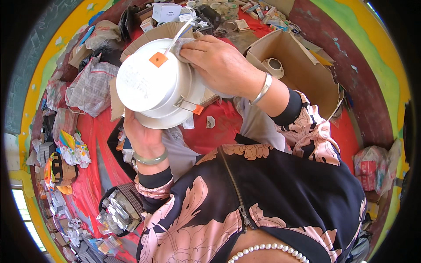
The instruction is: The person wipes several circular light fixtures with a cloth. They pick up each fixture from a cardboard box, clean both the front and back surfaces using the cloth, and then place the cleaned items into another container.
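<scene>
A white round recessed downlight (pixel 144 79) is held up in front of me, its flat back toward the camera. It has orange tabs (pixel 158 59), a spring clip and a white cable (pixel 177 35). My left hand (pixel 142 131) grips its rim from below, fingers mostly hidden behind it. My right hand (pixel 219 61) is closed on a grey cloth (pixel 180 50), pressed against the light's upper right side. Below the light, part of a red sheet (pixel 215 125) shows between my legs.
An open cardboard box (pixel 298 57) with another white light fitting (pixel 274 67) inside stands at the right. Stuffed plastic bags (pixel 92 85) lie at the left. A basket (pixel 118 210) of white parts sits at lower left. Small boxes (pixel 166 12) stand at the far side.
</scene>
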Demonstrator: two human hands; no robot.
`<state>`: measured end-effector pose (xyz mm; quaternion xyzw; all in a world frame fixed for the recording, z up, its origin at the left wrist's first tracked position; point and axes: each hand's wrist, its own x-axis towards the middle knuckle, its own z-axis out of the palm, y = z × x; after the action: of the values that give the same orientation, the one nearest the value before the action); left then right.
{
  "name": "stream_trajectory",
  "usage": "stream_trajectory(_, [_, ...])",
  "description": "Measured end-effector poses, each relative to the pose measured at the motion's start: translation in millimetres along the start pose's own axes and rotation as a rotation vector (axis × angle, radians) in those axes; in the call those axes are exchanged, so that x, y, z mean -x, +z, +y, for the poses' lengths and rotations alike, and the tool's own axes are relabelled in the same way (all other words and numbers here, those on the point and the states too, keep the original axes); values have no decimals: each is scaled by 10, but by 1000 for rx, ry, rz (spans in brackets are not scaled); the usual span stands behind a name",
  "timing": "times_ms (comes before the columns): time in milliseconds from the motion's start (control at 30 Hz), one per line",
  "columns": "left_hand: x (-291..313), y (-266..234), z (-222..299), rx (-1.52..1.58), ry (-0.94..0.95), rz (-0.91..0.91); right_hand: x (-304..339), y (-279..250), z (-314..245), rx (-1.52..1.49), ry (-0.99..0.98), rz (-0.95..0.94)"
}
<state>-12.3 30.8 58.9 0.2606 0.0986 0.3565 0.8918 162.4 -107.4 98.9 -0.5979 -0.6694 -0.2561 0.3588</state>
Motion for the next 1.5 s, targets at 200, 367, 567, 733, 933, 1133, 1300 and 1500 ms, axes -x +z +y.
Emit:
stream_trajectory(200, [-50, 223, -75, -101, 55, 141, 230, 38, -63, -54, 8, -76])
stream_trajectory(367, [-196, 20, -109, -53, 146, 107, 281, -195, 3, -70, 175, -48])
stream_trajectory(567, [-181, 329, -119, -101, 301, 3, 247, -76, -520, -87, 46, 144])
stream_trajectory(733, [-96, 539, -209, -177, 444, -4, 220, 155, -696, 85, 103, -69])
stream_trajectory(933, [-71, 503, -225, -137, 462, -51, 168, 107, -631, 333, 194, -88])
stream_trajectory(1133, [-10, 474, -280, -692, 608, 104, 105, 122, -644, 415, 293, -284])
stream_trajectory(1300, [-85, 526, -255, -244, 606, -20, -73, 139, -586, 345, 365, -370])
stream_trajectory(1500, [-114, 541, -126, -267, 678, -139, -36, 183, -597, -122, 410, -171])
